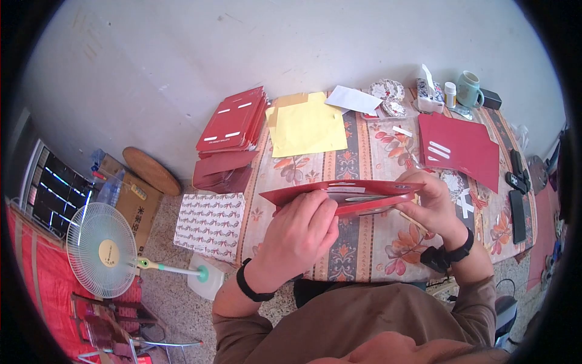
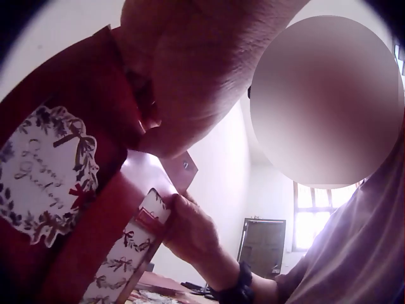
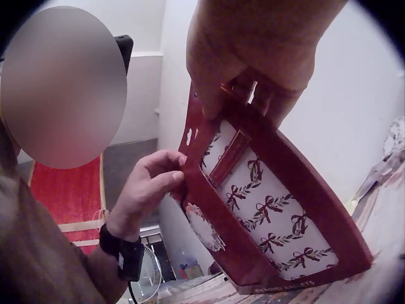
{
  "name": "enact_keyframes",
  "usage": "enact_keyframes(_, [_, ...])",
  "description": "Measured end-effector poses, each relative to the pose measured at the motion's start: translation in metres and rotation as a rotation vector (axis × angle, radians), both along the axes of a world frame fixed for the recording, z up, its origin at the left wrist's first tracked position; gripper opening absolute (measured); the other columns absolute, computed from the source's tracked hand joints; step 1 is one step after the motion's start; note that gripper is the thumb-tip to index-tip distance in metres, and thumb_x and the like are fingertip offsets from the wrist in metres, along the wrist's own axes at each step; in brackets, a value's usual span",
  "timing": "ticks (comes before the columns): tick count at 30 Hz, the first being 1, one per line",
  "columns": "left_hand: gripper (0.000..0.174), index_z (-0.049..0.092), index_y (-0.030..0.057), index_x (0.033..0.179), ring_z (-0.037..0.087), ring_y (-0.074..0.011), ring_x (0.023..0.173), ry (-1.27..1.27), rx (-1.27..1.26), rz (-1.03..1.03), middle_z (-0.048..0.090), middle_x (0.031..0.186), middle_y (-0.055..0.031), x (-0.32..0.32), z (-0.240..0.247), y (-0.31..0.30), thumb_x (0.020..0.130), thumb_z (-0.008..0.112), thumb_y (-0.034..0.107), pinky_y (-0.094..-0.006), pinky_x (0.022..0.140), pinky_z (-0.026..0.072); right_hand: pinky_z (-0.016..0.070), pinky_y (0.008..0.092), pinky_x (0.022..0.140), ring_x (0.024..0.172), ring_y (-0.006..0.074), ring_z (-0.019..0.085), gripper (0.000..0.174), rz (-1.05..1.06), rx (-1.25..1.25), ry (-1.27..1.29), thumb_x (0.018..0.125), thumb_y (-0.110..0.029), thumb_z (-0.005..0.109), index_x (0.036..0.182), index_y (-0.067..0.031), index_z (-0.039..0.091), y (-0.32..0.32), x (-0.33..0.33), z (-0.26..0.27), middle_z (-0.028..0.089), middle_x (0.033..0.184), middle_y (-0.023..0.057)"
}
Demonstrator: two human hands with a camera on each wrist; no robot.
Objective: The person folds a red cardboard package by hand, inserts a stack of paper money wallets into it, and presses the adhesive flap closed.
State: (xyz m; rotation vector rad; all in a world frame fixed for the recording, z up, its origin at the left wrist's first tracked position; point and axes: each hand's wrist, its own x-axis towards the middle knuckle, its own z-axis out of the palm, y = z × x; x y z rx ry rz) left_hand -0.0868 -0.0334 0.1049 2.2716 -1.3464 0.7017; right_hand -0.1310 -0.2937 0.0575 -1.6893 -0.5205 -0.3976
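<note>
My left hand (image 1: pixel 303 227) and right hand (image 1: pixel 433 203) hold a red cardboard packet (image 1: pixel 282 195) over the table, its opening facing up. White paper shows inside the opening. The left hand pinches the packet near its left end, with fingers over the open edge. At the right end, the right thumb and fingers grip the corner. In the right wrist view, a window in the packet shows a white sheet (image 3: pixel 272 218) with bows and sprigs. The left wrist view shows a wreath-shaped greeting label (image 2: pixel 47 174) on another face.
Red folders (image 1: pixel 230 121) are stacked at the back left, beside yellow sheets (image 1: pixel 309 130) and a white envelope (image 1: pixel 353 98). A patterned box (image 1: pixel 210 225) stands left. More red card (image 1: pixel 464 148) lies right, near a mug (image 1: pixel 468 90). A fan (image 1: pixel 102 250) stands on the floor.
</note>
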Motion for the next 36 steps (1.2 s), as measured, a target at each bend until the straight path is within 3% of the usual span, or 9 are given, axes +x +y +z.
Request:
enact_keyframes(11, [0.030, 0.060, -0.0017, 0.101, 0.061, -0.0318, 0.089, -0.109, 0.045, 0.046, 0.057, 0.103, -0.0162, -0.003, -0.002, 0.001, 0.073, 0.071, 0.003, -0.0389, 0.076, 0.0518, 0.0454, 0.0302, 0.076, 0.085, 0.0170, 0.060, 0.018, -0.018, 0.017, 0.027, 0.078, -0.004, 0.074, 0.092, -0.0034, 0.061, 0.001, -0.001, 0.001, 0.065, 0.093, 0.0072])
enact_keyframes(17, [0.032, 0.061, -0.0001, 0.097, 0.059, -0.0322, 0.091, -0.191, -0.024, 0.027, 0.056, 0.102, -0.0142, 0.000, -0.014, 0.006, 0.070, 0.076, 0.004, -0.0407, 0.080, 0.0496, 0.0492, 0.0287, 0.076, 0.088, 0.0163, 0.061, 0.019, 0.010, -0.003, 0.001, 0.080, -0.001, 0.072, 0.095, -0.0020, 0.061, -0.002, 0.001, -0.003, 0.063, 0.096, 0.0079])
enact_keyframes(20, [0.030, 0.061, 0.0025, 0.091, 0.057, -0.0323, 0.093, -0.362, -0.069, 0.065, 0.056, 0.104, -0.0127, 0.002, -0.018, 0.011, 0.067, 0.079, 0.006, -0.0430, 0.084, 0.0464, 0.0490, 0.0291, 0.076, 0.088, 0.0172, 0.061, 0.019, 0.009, -0.024, -0.013, 0.079, 0.000, 0.072, 0.094, -0.0018, 0.061, -0.001, 0.000, 0.001, 0.064, 0.095, 0.0083])
enact_keyframes(23, [0.031, 0.058, 0.0043, 0.095, 0.054, -0.0315, 0.098, -0.318, -0.200, 0.109, 0.054, 0.108, -0.0136, 0.004, -0.034, 0.026, 0.069, 0.076, 0.004, -0.0432, 0.088, 0.0431, 0.0484, 0.0300, 0.077, 0.088, 0.0184, 0.061, 0.018, -0.005, -0.031, -0.017, 0.079, -0.001, 0.072, 0.094, -0.0017, 0.062, 0.001, 0.000, 0.001, 0.064, 0.094, 0.0086])
enact_keyframes(26, [0.038, 0.055, 0.0047, 0.104, 0.055, -0.0274, 0.096, -0.195, -0.498, 0.240, 0.054, 0.108, -0.0140, 0.012, -0.058, 0.045, 0.073, 0.075, 0.004, -0.0378, 0.085, 0.0462, 0.0472, 0.0310, 0.077, 0.087, 0.0190, 0.061, 0.019, -0.001, 0.002, -0.017, 0.078, -0.003, 0.073, 0.093, -0.0015, 0.062, 0.000, 0.001, -0.003, 0.064, 0.094, 0.0087])
enact_keyframes(28, [0.038, 0.051, 0.0040, 0.109, 0.054, -0.0262, 0.103, 0.217, -0.766, 0.094, 0.053, 0.115, -0.0164, 0.019, -0.075, 0.047, 0.078, 0.071, 0.001, -0.0362, 0.088, 0.0460, 0.0472, 0.0306, 0.077, 0.085, 0.0184, 0.060, 0.019, -0.038, -0.003, -0.010, 0.078, -0.002, 0.073, 0.093, -0.0015, 0.061, 0.000, 0.002, -0.005, 0.064, 0.095, 0.0089])
enact_keyframes(29, [0.036, 0.047, 0.0017, 0.111, 0.049, -0.0239, 0.114, 0.343, -0.790, 0.012, 0.050, 0.121, -0.0172, 0.014, -0.082, 0.047, 0.080, 0.062, -0.008, -0.0360, 0.101, 0.0383, 0.0466, 0.0297, 0.077, 0.086, 0.0173, 0.060, 0.019, -0.031, 0.010, 0.019, 0.078, -0.001, 0.073, 0.093, -0.0019, 0.061, -0.001, 0.001, -0.005, 0.063, 0.095, 0.0088])
enact_keyframes(34, [0.035, 0.048, 0.0000, 0.115, 0.053, -0.0248, 0.114, 0.320, -0.802, -0.036, 0.052, 0.123, -0.0203, 0.019, -0.090, 0.049, 0.083, 0.060, -0.010, -0.0359, 0.100, 0.0419, 0.0455, 0.0281, 0.079, 0.088, 0.0157, 0.059, 0.023, -0.039, 0.055, 0.040, 0.077, -0.001, 0.074, 0.095, -0.0026, 0.060, -0.001, 0.000, -0.008, 0.063, 0.095, 0.0081])
enact_keyframes(36, [0.029, 0.050, -0.0006, 0.113, 0.056, -0.0216, 0.109, 0.391, -0.847, -0.039, 0.056, 0.117, -0.0166, 0.019, -0.086, 0.049, 0.086, 0.061, -0.005, -0.0354, 0.097, 0.0451, 0.0453, 0.0281, 0.079, 0.088, 0.0157, 0.058, 0.024, -0.073, 0.024, 0.050, 0.077, -0.001, 0.074, 0.096, -0.0028, 0.060, -0.002, 0.001, -0.009, 0.062, 0.096, 0.0077])
